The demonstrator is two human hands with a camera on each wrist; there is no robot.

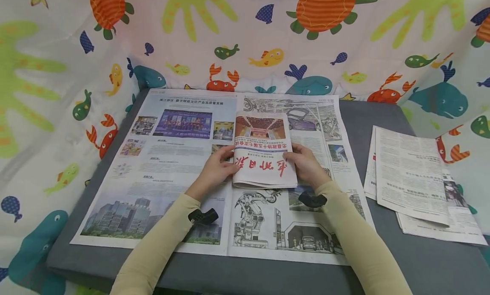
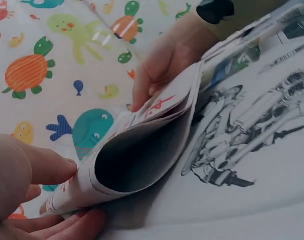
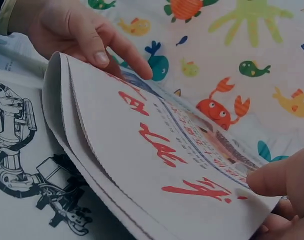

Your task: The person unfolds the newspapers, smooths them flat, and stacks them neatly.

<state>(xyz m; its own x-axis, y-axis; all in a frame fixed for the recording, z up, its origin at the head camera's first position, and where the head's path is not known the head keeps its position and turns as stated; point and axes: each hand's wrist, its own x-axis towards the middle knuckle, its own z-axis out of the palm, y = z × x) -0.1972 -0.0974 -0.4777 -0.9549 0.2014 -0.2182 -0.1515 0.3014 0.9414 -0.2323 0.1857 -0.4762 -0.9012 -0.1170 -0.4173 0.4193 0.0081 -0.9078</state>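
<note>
A folded newspaper (image 1: 264, 150) with red characters and a photo on its front lies over a wide-spread newspaper (image 1: 183, 167). My left hand (image 1: 217, 168) grips its left edge, thumb (image 2: 52, 167) on top and fingers underneath. At the opposite edge my right hand (image 1: 304, 163) pinches it, thumb (image 3: 269, 180) above and fingers below. In the left wrist view the folded newspaper (image 2: 137, 160) bulges open at its near end, showing a dark hollow. Its layered edges show in the right wrist view, with the left hand (image 3: 87, 35) at the far side.
On the grey table (image 1: 386, 116), a loose stack of newspapers (image 1: 411, 176) lies to the right. A curtain (image 1: 245, 44) printed with sea animals rises behind the table and along its sides. Each wrist wears a black device (image 1: 203, 216).
</note>
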